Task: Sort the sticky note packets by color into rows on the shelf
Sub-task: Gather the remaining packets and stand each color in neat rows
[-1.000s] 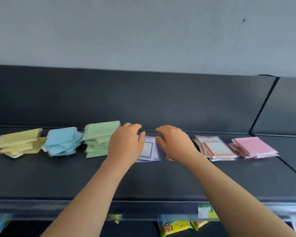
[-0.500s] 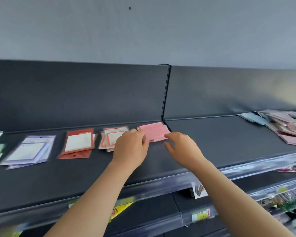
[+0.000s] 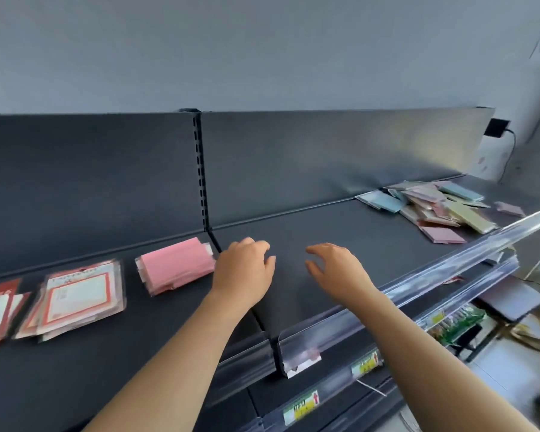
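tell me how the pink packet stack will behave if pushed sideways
The pink packet stack would probably slide easily: clear wrappers on a smooth shelf. It may shear apart, since its layers sit uneven. Packets look thin, likely light.

Matt dark metal shelf [image 3: 340,244]; glossy clear plastic wraps the pink packets [image 3: 176,265] and edge strip [image 3: 449,272].

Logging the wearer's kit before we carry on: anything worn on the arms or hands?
Nothing worn shows. The left hand and right hand are bare: no gloves, rings or wristbands visible. Both forearms are uncovered down to the frame edge, without sleeves, cables or markings.
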`<move>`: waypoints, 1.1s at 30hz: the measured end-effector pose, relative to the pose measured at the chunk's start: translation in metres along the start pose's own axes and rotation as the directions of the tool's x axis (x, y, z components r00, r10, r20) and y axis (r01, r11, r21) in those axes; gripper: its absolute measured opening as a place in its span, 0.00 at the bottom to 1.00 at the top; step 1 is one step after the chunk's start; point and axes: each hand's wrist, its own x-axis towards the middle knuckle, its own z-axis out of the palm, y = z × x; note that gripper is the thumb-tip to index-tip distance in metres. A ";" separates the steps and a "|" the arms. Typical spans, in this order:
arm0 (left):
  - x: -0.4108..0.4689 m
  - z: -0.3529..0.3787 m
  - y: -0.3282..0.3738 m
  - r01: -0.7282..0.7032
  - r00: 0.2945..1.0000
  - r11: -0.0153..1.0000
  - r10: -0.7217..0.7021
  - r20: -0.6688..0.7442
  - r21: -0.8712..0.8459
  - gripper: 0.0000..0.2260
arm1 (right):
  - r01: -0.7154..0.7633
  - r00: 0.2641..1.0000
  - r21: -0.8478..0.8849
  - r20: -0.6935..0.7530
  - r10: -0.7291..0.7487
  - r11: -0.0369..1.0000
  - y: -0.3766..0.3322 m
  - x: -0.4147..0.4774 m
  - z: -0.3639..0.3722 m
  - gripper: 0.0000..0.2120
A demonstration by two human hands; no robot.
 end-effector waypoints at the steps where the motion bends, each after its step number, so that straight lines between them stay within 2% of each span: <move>1: 0.009 0.005 0.006 -0.012 1.000 1.000 0.012 0.010 -0.001 0.13 | -0.016 1.000 -0.006 -0.004 0.016 1.000 0.009 0.005 -0.003 0.18; 10: 0.076 0.057 0.057 -0.071 0.992 0.997 0.068 0.104 0.022 0.14 | -0.121 0.992 -0.048 -0.022 0.120 0.991 0.096 0.049 -0.018 0.18; 18: 0.134 0.120 0.105 0.030 0.985 0.996 -0.043 0.168 0.080 0.14 | -0.093 0.994 -0.115 -0.071 0.085 0.989 0.204 0.115 -0.028 0.20; 23: 0.172 0.157 0.143 0.063 0.980 0.993 -0.080 0.185 0.096 0.14 | -0.199 0.974 -0.177 -0.143 0.174 0.964 0.281 0.154 -0.055 0.27; 29: 0.207 0.188 0.182 0.079 0.976 0.992 -0.096 0.196 0.094 0.15 | -0.425 0.903 -0.179 -0.016 0.429 0.887 0.366 0.183 -0.084 0.36; 33: 0.225 0.204 0.207 0.082 0.972 0.995 -0.094 0.215 0.065 0.17 | -0.452 0.880 -0.156 0.084 0.467 0.878 0.401 0.188 -0.082 0.44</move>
